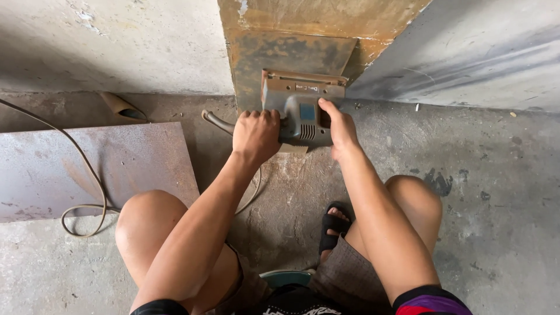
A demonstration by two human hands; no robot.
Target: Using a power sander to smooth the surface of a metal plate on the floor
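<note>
On rusty plate [265, 55]: dusty grey sander [300, 114], left hand [255, 135] gripping handle, right hand [340, 129] clasping body.

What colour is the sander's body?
Grey-blue, dusty, on the sander; the head view shows it best.

A rusty metal sheet [93, 169] lies left of the left hand. A scoop [121, 107] rests beyond it. A sandal [334, 224] sits below the right hand.

My left hand [255, 135] grips the grey sander's [301, 114] handle, my right hand [340, 129] fingers [328, 108] lie on its body, a rusty steel plate [274, 49] beyond them.
</note>
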